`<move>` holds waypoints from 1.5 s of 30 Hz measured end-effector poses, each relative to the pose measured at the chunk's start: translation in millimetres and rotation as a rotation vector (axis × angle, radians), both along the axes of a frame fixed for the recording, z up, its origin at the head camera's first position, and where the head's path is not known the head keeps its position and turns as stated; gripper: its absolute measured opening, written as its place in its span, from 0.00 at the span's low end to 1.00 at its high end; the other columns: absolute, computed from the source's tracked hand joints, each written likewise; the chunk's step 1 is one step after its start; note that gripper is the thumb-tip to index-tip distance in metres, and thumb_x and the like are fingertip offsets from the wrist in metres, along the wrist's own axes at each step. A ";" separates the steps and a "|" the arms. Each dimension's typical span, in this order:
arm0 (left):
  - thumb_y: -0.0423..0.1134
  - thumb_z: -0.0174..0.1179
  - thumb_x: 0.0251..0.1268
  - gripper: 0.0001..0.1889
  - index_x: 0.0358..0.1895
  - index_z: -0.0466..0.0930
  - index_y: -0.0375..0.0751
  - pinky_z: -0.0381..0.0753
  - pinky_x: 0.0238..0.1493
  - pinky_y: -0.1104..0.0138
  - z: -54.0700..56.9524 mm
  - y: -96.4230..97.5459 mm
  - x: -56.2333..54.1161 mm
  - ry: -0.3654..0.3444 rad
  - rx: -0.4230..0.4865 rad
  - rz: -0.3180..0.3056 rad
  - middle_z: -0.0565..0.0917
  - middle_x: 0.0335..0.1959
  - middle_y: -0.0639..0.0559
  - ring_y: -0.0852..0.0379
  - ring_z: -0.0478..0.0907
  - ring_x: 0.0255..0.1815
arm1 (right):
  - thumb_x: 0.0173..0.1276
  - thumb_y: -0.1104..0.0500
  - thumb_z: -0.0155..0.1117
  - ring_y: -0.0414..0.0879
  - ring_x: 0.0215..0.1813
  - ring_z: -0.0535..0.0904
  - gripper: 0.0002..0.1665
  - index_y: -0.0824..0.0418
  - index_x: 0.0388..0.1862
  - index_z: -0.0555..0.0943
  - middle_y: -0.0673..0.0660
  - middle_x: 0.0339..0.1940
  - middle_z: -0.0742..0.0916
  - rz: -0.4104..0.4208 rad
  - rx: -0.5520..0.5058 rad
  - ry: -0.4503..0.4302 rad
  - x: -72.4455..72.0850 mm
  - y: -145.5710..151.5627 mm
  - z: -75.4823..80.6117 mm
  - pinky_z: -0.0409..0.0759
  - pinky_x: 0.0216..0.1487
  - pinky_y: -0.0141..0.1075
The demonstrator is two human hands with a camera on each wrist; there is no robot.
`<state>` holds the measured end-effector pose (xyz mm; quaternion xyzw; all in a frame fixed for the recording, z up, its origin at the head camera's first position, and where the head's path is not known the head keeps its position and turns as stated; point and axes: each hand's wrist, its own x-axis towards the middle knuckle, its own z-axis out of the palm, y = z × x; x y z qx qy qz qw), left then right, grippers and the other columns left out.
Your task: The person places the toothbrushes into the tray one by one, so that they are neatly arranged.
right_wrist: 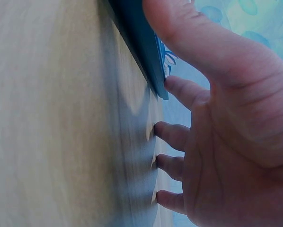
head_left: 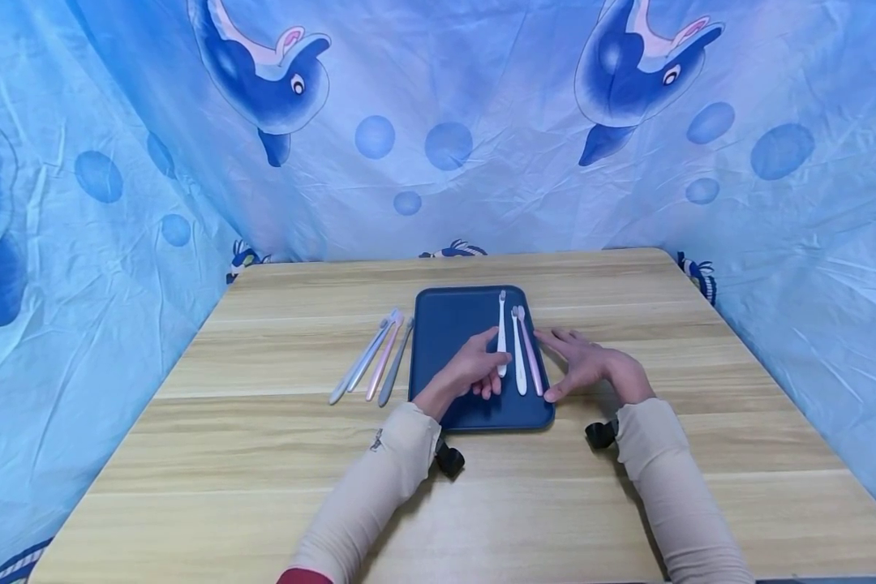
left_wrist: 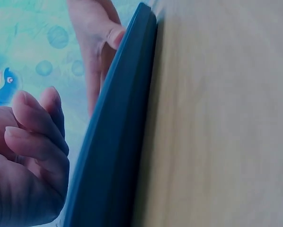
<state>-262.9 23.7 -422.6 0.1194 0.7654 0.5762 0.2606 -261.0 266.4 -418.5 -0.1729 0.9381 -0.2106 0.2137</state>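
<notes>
The dark blue tray (head_left: pixel 438 324) lies on the table with three toothbrushes in its right part. My left hand (head_left: pixel 473 369) pinches a white toothbrush (head_left: pixel 502 320) by the handle, thumb across it and the other fingers curled. Beside that lie another white toothbrush (head_left: pixel 519 361) and, outermost, a pink-lilac toothbrush (head_left: pixel 531 357), roughly parallel. My right hand (head_left: pixel 584 363) is spread at the tray's right edge, thumb and index finger right at the rim. In the right wrist view, its other fingertips (right_wrist: pixel 164 162) rest on the table past the tray.
Left of the tray, several toothbrushes lie on the wooden table (head_left: pixel 263 454): bluish ones, a pink toothbrush (head_left: pixel 383 361) and a grey-blue toothbrush (head_left: pixel 396 365). A blue curtain (head_left: pixel 336 203) with dolphins hangs behind and at the sides.
</notes>
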 end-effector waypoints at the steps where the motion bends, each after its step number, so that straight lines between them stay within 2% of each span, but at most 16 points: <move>1: 0.38 0.51 0.77 0.37 0.82 0.43 0.45 0.64 0.07 0.72 -0.7 1.3 0.8 0.002 0.001 0.000 0.76 0.09 0.53 0.61 0.70 0.04 | 0.49 0.31 0.77 0.77 0.81 0.37 0.75 0.55 0.84 0.43 0.73 0.82 0.46 0.001 0.002 0.001 0.1 -0.2 0.2 0.46 0.73 0.77; 16: 0.37 0.51 0.76 0.38 0.82 0.43 0.43 0.65 0.07 0.73 -9.1 10.4 4.6 -0.049 -0.019 -0.005 0.77 0.10 0.52 0.61 0.70 0.05 | 0.50 0.31 0.76 0.77 0.81 0.36 0.74 0.55 0.84 0.43 0.73 0.82 0.46 0.009 -0.004 -0.004 -0.7 1.3 0.5 0.45 0.72 0.78; 27: 0.37 0.51 0.76 0.37 0.82 0.43 0.42 0.65 0.07 0.73 -16.0 11.3 3.0 -0.045 -0.021 -0.006 0.78 0.10 0.51 0.61 0.70 0.05 | 0.50 0.31 0.76 0.77 0.80 0.36 0.75 0.56 0.84 0.43 0.74 0.82 0.46 0.019 -0.003 0.009 -0.1 0.6 1.6 0.45 0.72 0.78; 37: 0.38 0.52 0.76 0.39 0.82 0.40 0.41 0.65 0.07 0.72 -15.7 12.5 6.8 -0.038 -0.068 0.021 0.77 0.10 0.51 0.61 0.69 0.05 | 0.49 0.31 0.77 0.76 0.81 0.36 0.75 0.56 0.84 0.43 0.73 0.82 0.46 0.015 -0.021 0.008 1.7 1.0 1.2 0.46 0.72 0.78; 45: 0.37 0.52 0.74 0.41 0.82 0.39 0.39 0.65 0.06 0.71 -14.9 12.0 7.2 -0.025 -0.055 0.016 0.77 0.08 0.51 0.61 0.69 0.04 | 0.48 0.31 0.77 0.77 0.81 0.39 0.76 0.58 0.83 0.45 0.74 0.82 0.49 0.029 -0.011 0.027 2.8 0.2 0.7 0.48 0.73 0.77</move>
